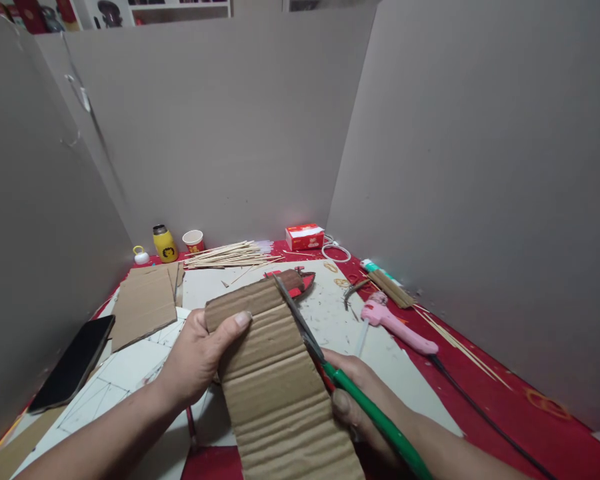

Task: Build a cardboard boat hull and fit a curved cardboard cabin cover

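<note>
A long strip of corrugated cardboard (270, 373) is held up at the centre, its ridged face towards me. My left hand (205, 347) grips its upper left edge, thumb on the front and fingers hidden behind. My right hand (360, 393) is wrapped round green-handled scissors (370, 413) at the strip's right edge. Their blades lie along that edge and point up and away, the tip near the far right corner. Behind the strip, a small red and brown boat-like model (305, 283) is partly covered.
A pink glue gun (400, 327) with a black cord lies right. A phone (75, 363) and flat cardboard (145, 303) are left. At the back stand a yellow bottle (165, 245), paper cup (193, 241), wooden sticks (230, 256) and red box (305, 237). Grey panels surround the table.
</note>
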`<state>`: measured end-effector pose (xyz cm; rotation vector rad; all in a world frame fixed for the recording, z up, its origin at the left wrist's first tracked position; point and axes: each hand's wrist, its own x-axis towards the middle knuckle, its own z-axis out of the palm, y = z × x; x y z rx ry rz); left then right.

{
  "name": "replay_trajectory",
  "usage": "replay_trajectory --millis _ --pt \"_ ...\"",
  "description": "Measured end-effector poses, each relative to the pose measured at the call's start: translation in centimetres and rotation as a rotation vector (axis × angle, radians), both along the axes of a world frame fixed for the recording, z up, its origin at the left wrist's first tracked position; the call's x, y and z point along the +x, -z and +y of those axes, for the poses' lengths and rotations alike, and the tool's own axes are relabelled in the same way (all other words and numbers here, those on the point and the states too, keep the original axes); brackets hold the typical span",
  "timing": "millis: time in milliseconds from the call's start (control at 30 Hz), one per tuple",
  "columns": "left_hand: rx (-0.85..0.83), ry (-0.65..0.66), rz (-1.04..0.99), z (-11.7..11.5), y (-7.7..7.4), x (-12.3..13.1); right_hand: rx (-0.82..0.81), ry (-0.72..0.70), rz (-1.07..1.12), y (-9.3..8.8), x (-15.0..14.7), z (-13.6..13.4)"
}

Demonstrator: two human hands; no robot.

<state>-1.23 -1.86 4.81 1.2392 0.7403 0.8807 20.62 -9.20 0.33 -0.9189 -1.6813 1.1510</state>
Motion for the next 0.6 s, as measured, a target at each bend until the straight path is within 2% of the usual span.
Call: replay_trajectory --millis 333,600 --pt "-0.023 0.036 -0.024 -0.4 0.1 0.1 -0.043 -0.041 0.062 -1.0 -0.8 -0.7" --pt "0.011 0.128 -0.045 -0.3 -0.5 -0.3 -0.020 0.046 0.036 0.2 -0.4 -1.0"
